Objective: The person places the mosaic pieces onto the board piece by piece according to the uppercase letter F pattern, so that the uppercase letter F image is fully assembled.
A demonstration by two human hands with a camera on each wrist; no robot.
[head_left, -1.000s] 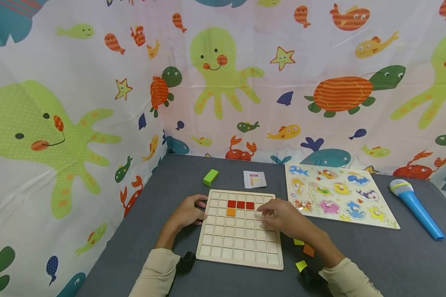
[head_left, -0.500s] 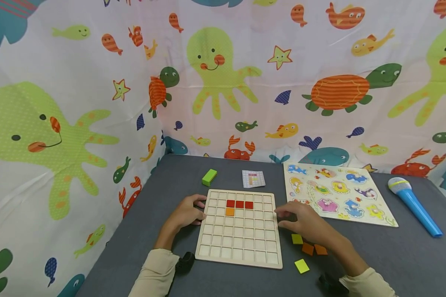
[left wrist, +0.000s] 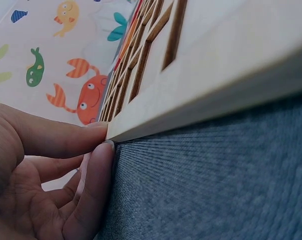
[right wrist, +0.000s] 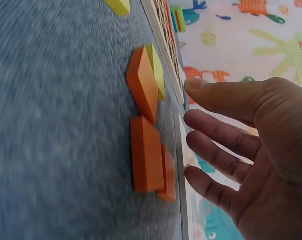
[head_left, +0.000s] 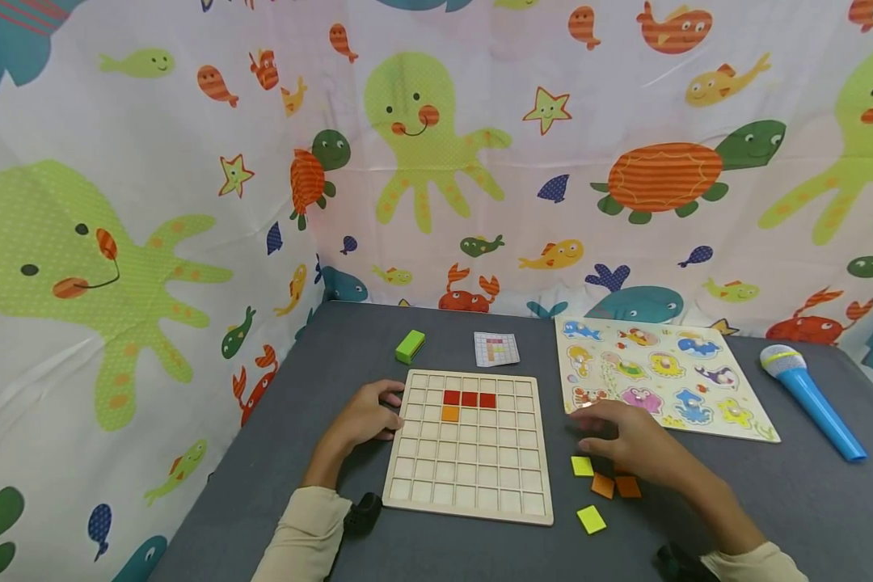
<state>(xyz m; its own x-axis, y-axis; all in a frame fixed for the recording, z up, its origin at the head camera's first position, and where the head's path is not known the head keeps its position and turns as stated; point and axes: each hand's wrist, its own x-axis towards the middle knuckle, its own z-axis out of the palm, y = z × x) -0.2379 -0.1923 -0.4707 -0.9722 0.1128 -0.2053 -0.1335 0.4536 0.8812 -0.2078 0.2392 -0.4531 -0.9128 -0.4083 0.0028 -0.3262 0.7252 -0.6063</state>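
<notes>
Board (head_left: 466, 473) on table (head_left: 480, 558), part filled: three red tiles (head_left: 469, 399) in a row, one orange tile (head_left: 450, 414) below | apparently remaining, loose at its right: two yellow tiles (head_left: 591, 520), three orange tiles (right wrist: 146, 156) | left hand (head_left: 364, 417) touching its left edge, cannot tell if pinching | right hand (head_left: 631, 440) empty, fingers spread, near them

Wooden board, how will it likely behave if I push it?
The board looks like wood, so probably stiff. Lying flat on the table, it would likely slide rather than tip. Its raised grid may keep the red tiles in place.
</notes>
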